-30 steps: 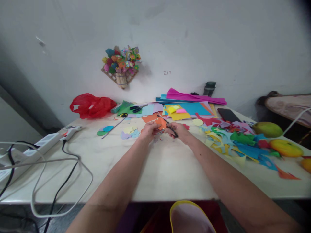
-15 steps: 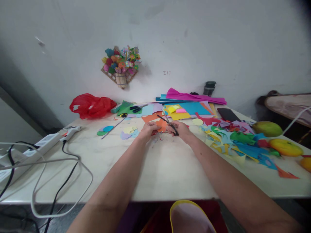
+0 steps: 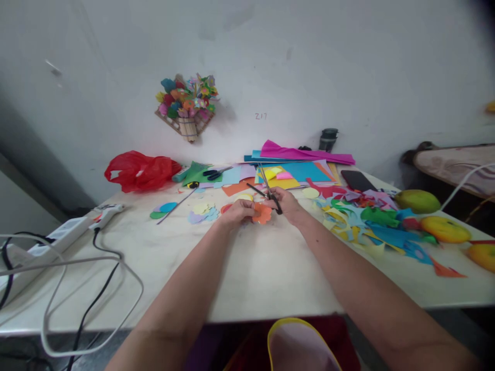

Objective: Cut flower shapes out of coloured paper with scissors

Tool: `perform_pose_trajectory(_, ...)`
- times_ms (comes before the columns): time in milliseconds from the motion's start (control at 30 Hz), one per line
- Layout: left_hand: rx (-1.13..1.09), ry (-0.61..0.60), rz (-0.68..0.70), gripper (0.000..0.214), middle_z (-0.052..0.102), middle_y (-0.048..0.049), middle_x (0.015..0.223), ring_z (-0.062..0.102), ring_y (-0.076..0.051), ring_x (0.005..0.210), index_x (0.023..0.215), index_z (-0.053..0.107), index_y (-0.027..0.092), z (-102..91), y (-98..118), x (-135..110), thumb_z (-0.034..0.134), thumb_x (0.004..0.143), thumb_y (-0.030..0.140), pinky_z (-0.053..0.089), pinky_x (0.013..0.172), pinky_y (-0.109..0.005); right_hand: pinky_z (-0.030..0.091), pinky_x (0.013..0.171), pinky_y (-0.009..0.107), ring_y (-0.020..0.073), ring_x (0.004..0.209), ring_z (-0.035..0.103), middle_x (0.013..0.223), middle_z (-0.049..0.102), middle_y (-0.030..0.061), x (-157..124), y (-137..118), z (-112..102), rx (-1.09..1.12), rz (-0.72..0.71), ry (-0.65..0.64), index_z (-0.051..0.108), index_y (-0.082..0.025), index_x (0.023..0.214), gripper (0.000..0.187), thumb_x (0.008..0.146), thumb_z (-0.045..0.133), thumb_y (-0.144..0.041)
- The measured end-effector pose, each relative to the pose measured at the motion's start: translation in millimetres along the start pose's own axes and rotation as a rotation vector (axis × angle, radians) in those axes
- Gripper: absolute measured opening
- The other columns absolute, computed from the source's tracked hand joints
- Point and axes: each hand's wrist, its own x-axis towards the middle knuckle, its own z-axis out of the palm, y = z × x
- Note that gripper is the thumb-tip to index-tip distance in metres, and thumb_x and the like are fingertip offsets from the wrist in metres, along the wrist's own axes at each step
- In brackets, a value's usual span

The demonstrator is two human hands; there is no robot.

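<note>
My left hand (image 3: 236,212) pinches an orange paper flower shape (image 3: 262,212) just above the table (image 3: 251,268). My right hand (image 3: 286,204) grips black-handled scissors (image 3: 266,191), whose blades are spread and point up and away from me, just above the orange piece. The two hands are close together in the middle of the table. Small paper cut-outs (image 3: 201,212) lie to the left of my left hand.
Stacked coloured paper sheets (image 3: 294,167) and a second pair of scissors (image 3: 214,173) lie at the back. Paper scraps (image 3: 371,224), a black phone (image 3: 356,180) and mangoes (image 3: 444,229) fill the right. A glue gun (image 3: 104,212), power strip (image 3: 46,242), cables and a red bag (image 3: 139,170) are left.
The orange piece came away from the scissors and dropped lower in my left hand. The scissor blades opened and lifted. My view shifted slightly to the right.
</note>
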Motion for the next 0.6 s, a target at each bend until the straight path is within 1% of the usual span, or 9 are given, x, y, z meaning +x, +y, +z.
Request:
perform_pose_trajectory(100,0.016,-0.020,-0.010,0.023,0.052,0.0011,0.042,0.036,-0.006,0.033,0.051,0.053,0.017,0.3,-2.4,1.7,0.075,0.050,0.024,0.017,0.037,-0.023,0.045,0.058,0.024,0.0114,0.059,0.057,0.063,0.064,-0.0035,0.9,2.0,-0.2,-0.014,-0.002,-0.041,0.062,-0.019,0.087,0.043,0.049,0.081,-0.026)
perform_pose_trajectory(200,-0.039,-0.001,-0.011,0.022,0.053,0.0011,0.044,0.041,-0.008,0.035,0.053,0.056,0.016,-0.3,-4.5,2.4,0.076,0.048,0.023,0.020,0.037,-0.023,0.046,0.059,0.025,0.0116,0.058,0.058,0.063,0.064,-0.0033,0.9,1.1,-0.3,-0.010,0.029,-0.043,0.061,-0.019,0.086,0.043,0.048,0.079,-0.024)
perform_pose_trajectory(333,-0.180,0.096,0.008,0.023,0.052,0.0025,0.045,0.045,-0.008,0.039,0.053,0.055,0.016,-2.1,-2.3,0.6,0.078,0.046,0.019,0.031,0.040,-0.022,0.044,0.055,0.023,0.0102,0.054,0.055,0.057,0.059,-0.0056,0.3,-1.1,-0.9,0.002,0.051,0.015,0.060,-0.019,0.085,0.044,0.045,0.078,-0.022)
perform_pose_trajectory(400,-0.225,0.144,0.038,0.024,0.054,0.0014,0.049,0.050,-0.009,0.044,0.053,0.055,0.016,-2.6,0.6,-1.2,0.078,0.047,0.019,0.038,0.044,-0.022,0.043,0.053,0.023,0.0102,0.053,0.053,0.057,0.058,-0.0058,0.1,-1.0,-0.8,-0.009,0.070,0.024,0.059,-0.019,0.084,0.045,0.044,0.079,-0.023)
perform_pose_trajectory(467,-0.260,0.182,0.054,0.027,0.053,0.0020,0.049,0.051,-0.010,0.045,0.051,0.052,0.016,-2.4,3.3,-2.9,0.078,0.046,0.018,0.040,0.046,-0.023,0.043,0.052,0.024,0.0107,0.052,0.053,0.057,0.058,-0.0054,-0.1,-0.1,-0.3,-0.024,0.082,0.022,0.058,-0.019,0.083,0.045,0.043,0.079,-0.023)
perform_pose_trajectory(600,-0.282,0.236,0.055,0.026,0.053,0.0020,0.050,0.050,-0.010,0.046,0.055,0.054,0.016,-1.2,4.6,-3.6,0.079,0.047,0.018,0.040,0.046,-0.023,0.042,0.050,0.024,0.0107,0.050,0.052,0.056,0.057,-0.0057,-0.7,2.1,2.1,-0.038,0.073,0.002,0.058,-0.019,0.084,0.041,0.047,0.076,-0.023)
